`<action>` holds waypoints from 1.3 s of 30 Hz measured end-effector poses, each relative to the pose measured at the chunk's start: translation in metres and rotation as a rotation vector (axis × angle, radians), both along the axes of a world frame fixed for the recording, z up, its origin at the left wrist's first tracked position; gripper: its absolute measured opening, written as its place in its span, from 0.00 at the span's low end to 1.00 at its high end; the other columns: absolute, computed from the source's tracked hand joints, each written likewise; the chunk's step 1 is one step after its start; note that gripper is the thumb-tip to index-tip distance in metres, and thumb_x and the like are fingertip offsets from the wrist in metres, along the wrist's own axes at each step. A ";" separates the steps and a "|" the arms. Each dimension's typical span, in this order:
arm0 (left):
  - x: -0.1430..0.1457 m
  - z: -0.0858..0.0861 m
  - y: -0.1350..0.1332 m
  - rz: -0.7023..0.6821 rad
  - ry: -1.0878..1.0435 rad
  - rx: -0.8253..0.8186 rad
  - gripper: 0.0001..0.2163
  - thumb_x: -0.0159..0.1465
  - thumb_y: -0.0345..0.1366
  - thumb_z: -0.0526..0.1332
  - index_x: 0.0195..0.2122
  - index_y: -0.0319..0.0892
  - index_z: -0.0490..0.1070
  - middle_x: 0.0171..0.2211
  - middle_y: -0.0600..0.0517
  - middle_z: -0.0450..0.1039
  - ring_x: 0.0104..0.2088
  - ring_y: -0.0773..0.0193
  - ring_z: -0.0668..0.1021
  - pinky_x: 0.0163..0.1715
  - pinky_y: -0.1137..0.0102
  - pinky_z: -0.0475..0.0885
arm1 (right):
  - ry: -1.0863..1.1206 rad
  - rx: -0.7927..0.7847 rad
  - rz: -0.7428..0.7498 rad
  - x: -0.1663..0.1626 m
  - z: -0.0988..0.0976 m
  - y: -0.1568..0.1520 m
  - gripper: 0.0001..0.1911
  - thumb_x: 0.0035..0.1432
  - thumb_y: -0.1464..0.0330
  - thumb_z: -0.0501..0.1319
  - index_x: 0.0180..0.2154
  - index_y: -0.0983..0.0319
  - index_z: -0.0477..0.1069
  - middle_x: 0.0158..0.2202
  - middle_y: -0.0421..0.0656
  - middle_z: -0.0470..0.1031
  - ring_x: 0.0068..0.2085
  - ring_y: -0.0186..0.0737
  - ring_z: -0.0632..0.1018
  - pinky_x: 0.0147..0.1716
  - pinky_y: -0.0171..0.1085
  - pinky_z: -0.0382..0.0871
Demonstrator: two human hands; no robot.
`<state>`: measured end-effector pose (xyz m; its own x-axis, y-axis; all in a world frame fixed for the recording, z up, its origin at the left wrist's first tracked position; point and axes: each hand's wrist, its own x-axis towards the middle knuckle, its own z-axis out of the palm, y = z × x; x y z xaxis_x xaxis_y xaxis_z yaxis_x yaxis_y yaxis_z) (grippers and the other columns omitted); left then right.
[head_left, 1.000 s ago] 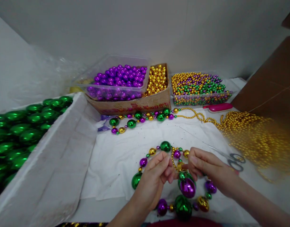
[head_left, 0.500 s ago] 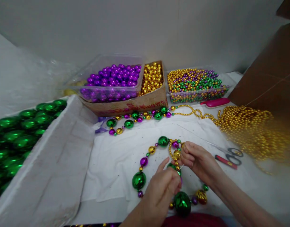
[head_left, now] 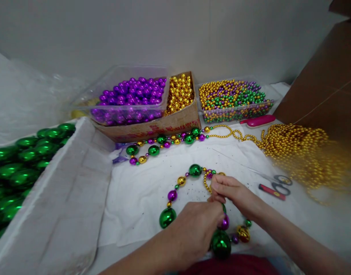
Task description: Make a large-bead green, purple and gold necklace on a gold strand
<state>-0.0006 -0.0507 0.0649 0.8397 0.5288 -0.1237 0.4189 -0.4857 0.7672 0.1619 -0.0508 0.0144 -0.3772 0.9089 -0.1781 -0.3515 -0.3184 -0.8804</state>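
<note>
A necklace of large green, purple and gold beads (head_left: 168,218) lies in a loop on the white cloth before me. My left hand (head_left: 201,223) is closed at the loop's near right part, its fingertips hidden behind the knuckles. Right beside it, my right hand (head_left: 228,190) pinches the necklace where a short strand of small gold beads (head_left: 206,181) meets it. The exact spot that the fingers grip is covered by both hands. A large green bead (head_left: 221,243) rests just below my left hand, close to my body.
Behind stand a clear bin of purple beads (head_left: 132,93), a carton of gold beads (head_left: 180,93) and a tub of small mixed beads (head_left: 235,97). A foam box of green beads (head_left: 29,154) is left. Scissors (head_left: 280,185), a red lighter (head_left: 272,192) and gold strands (head_left: 295,149) lie right.
My left hand has moved right and rolled over, knuckles up, close against my right hand. The white string seen between them is now hidden. The view has shifted slightly.
</note>
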 end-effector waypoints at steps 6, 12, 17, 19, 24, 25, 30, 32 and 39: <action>-0.002 -0.028 0.017 0.499 -0.323 -0.723 0.13 0.64 0.43 0.52 0.27 0.41 0.62 0.19 0.57 0.59 0.20 0.69 0.64 0.24 0.73 0.60 | -0.249 0.141 -0.065 0.010 0.012 -0.008 0.18 0.63 0.58 0.51 0.26 0.62 0.61 0.23 0.38 0.65 0.28 0.35 0.69 0.30 0.34 0.60; 0.004 -0.034 0.016 0.593 -0.393 -0.862 0.12 0.61 0.43 0.55 0.26 0.40 0.63 0.18 0.58 0.58 0.19 0.72 0.64 0.22 0.74 0.58 | -0.651 0.283 -0.258 0.004 0.022 -0.035 0.17 0.64 0.59 0.49 0.25 0.60 0.59 0.25 0.39 0.62 0.29 0.35 0.64 0.29 0.35 0.57; 0.016 -0.020 0.025 0.479 -0.306 -0.828 0.11 0.60 0.41 0.56 0.25 0.40 0.63 0.18 0.58 0.61 0.18 0.72 0.64 0.21 0.73 0.59 | -0.428 0.104 -0.174 0.016 0.022 -0.016 0.18 0.63 0.57 0.50 0.25 0.60 0.58 0.20 0.36 0.61 0.21 0.32 0.64 0.19 0.32 0.56; 0.020 -0.013 0.031 0.502 -0.342 -0.871 0.11 0.59 0.41 0.57 0.24 0.40 0.62 0.18 0.58 0.61 0.18 0.72 0.65 0.21 0.73 0.59 | -0.379 0.101 -0.186 0.020 0.035 -0.010 0.17 0.63 0.57 0.50 0.26 0.60 0.58 0.20 0.37 0.64 0.21 0.33 0.69 0.20 0.33 0.61; 0.021 -0.006 0.036 0.619 -0.624 -1.098 0.11 0.57 0.40 0.61 0.26 0.39 0.62 0.19 0.59 0.58 0.19 0.75 0.63 0.22 0.75 0.56 | -0.657 0.480 -0.296 0.021 0.044 -0.037 0.11 0.65 0.65 0.50 0.31 0.59 0.65 0.30 0.44 0.73 0.33 0.40 0.75 0.33 0.38 0.67; 0.020 -0.008 0.035 0.636 -0.683 -1.141 0.11 0.57 0.39 0.62 0.26 0.39 0.62 0.19 0.59 0.57 0.19 0.75 0.63 0.22 0.75 0.56 | -0.689 0.552 -0.289 0.020 0.035 -0.047 0.10 0.64 0.66 0.50 0.32 0.58 0.67 0.33 0.45 0.74 0.36 0.42 0.75 0.35 0.39 0.67; 0.023 -0.028 0.024 0.682 -0.796 -1.235 0.10 0.59 0.38 0.61 0.27 0.39 0.61 0.21 0.59 0.57 0.21 0.74 0.64 0.25 0.74 0.58 | -0.685 0.606 -0.387 0.013 -0.029 -0.084 0.11 0.62 0.66 0.53 0.27 0.56 0.68 0.28 0.45 0.72 0.46 0.51 0.73 0.41 0.44 0.64; 0.025 -0.035 0.022 0.703 -0.815 -1.208 0.10 0.60 0.38 0.60 0.27 0.39 0.61 0.21 0.58 0.57 0.21 0.74 0.63 0.24 0.74 0.58 | -0.639 0.483 -0.460 0.005 -0.041 -0.090 0.13 0.63 0.64 0.51 0.29 0.57 0.70 0.30 0.46 0.72 0.50 0.51 0.70 0.45 0.45 0.62; 0.019 -0.044 0.009 0.819 -0.717 -1.159 0.13 0.57 0.41 0.63 0.27 0.39 0.61 0.20 0.58 0.58 0.21 0.73 0.64 0.24 0.75 0.57 | 0.217 -0.400 -0.509 -0.030 -0.069 -0.075 0.08 0.54 0.61 0.62 0.30 0.60 0.71 0.27 0.41 0.71 0.37 0.43 0.74 0.38 0.40 0.67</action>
<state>0.0187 -0.0417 0.0205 0.4462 0.7524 -0.4845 -0.3334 0.6422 0.6903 0.1321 -0.1255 -0.0551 0.0144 0.8627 -0.5055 -0.6988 -0.3529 -0.6221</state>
